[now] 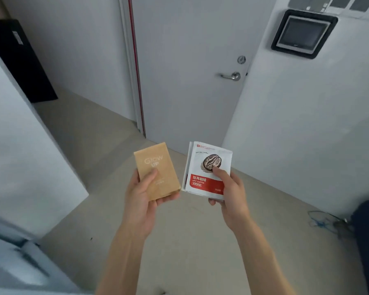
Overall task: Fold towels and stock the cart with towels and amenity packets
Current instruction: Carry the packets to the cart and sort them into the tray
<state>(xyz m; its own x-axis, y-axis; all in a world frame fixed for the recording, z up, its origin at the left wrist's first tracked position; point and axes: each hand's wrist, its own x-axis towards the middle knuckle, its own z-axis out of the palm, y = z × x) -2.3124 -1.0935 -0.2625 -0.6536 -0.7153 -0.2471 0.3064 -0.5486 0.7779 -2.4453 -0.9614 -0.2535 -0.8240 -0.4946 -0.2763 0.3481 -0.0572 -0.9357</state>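
Two packets: tan "Glow Up" packet [157, 171], white-and-red drip coffee packet [208, 169].

Count: 2 hands (left [144, 193], right [230, 188]), 1 tan packet [158, 165], a stack of white-red coffee packets [209, 162] with several edges showing but exact number unreadable, 1 door [190, 60], 1 wall panel [304, 33].

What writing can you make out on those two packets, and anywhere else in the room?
"GLOW UP": tan packet, held in the left hand; smaller print below is blurred.
"挂耳咖啡" and "DRIP COFFEE": red band of the white coffee packets, held in the right hand; top line and boxed text unreadable.
Wall panel: no readable text.
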